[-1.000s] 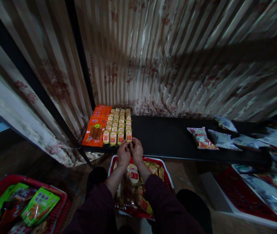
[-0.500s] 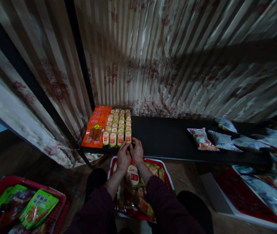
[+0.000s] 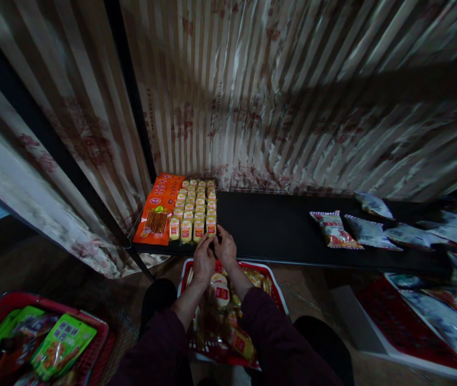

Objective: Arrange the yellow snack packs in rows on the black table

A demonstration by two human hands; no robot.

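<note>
At the shelf's front edge, my left hand (image 3: 204,260) and my right hand (image 3: 225,247) meet with curled fingers. Between them, their fingertips pinch the lower end of a yellow-wrapped snack cake (image 3: 211,225) with a red and white label. It stands at the front of the rightmost row of wrapped snack cakes (image 3: 189,206). To the left of these rows, overlapping orange snack packets (image 3: 156,221) lie in a column. Below my forearms is a red and white basket (image 3: 278,287) with more wrapped cakes (image 3: 220,292) in it.
The black shelf (image 3: 266,225) runs right to several bagged snacks (image 3: 335,229). A red basket (image 3: 99,327) with green pouches (image 3: 64,343) is at lower left. A white and red container (image 3: 367,321) with bags stands at lower right. A striped curtain (image 3: 252,107) hangs behind; a black post (image 3: 132,91) rises at left.
Almost nothing differs. My hands stay at the front cake of the rightmost row, with the right fingers shifted very slightly upward.
</note>
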